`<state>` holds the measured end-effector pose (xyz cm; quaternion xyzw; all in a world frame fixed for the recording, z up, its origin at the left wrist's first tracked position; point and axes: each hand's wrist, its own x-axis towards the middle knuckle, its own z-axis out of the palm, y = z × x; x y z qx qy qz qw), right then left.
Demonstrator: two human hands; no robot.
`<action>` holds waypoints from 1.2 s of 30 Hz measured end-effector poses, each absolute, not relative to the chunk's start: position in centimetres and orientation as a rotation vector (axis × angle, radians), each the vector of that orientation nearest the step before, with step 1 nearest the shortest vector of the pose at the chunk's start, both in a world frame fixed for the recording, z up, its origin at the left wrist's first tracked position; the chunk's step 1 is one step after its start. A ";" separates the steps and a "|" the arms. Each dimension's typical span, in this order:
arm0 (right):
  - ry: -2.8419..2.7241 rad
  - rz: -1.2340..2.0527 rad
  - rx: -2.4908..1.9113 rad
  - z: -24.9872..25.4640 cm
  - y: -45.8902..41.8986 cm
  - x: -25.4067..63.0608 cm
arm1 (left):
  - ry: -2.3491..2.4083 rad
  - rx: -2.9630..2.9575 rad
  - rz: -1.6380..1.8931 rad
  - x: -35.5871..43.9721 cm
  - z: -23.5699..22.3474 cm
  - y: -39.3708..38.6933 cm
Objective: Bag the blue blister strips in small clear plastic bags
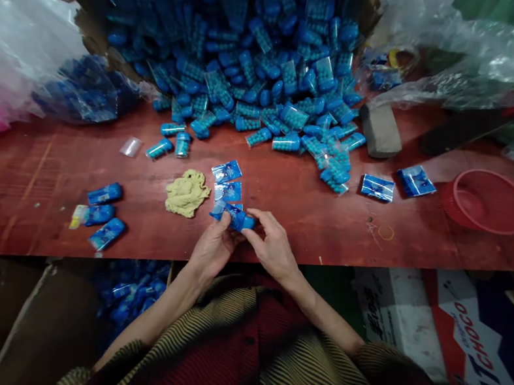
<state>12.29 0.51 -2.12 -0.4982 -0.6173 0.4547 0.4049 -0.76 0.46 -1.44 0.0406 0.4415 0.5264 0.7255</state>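
My left hand and my right hand meet near the table's front edge. Between them is a small blue-capped bottle, lying sideways with a printed blue label around or against its body. My left thumb and fingers grip the label side, while my right thumb and fingers pinch the cap end. Just beyond lie flat blue printed labels. A crumpled yellowish cloth or putty-like lump rests to their left. Farther left are three labelled blue bottles, one beside a small yellow-and-white piece.
A large heap of clear, blue-capped bottles spills from a carton at the back. To the right are a grey block, two blue label stacks and a red basket. Plastic bags flank the heap; more blue items lie below the table.
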 end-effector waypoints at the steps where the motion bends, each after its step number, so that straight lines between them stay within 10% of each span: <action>1: -1.537 1.170 -1.262 -2.2 0.5 12.2 | 0.980 0.111 1.175 -0.8 -1.6 0.5; 36: -0.846 1.462 -1.196 -2.1 0.8 14.2 | 1.113 -0.132 1.201 -2.4 -0.8 2.3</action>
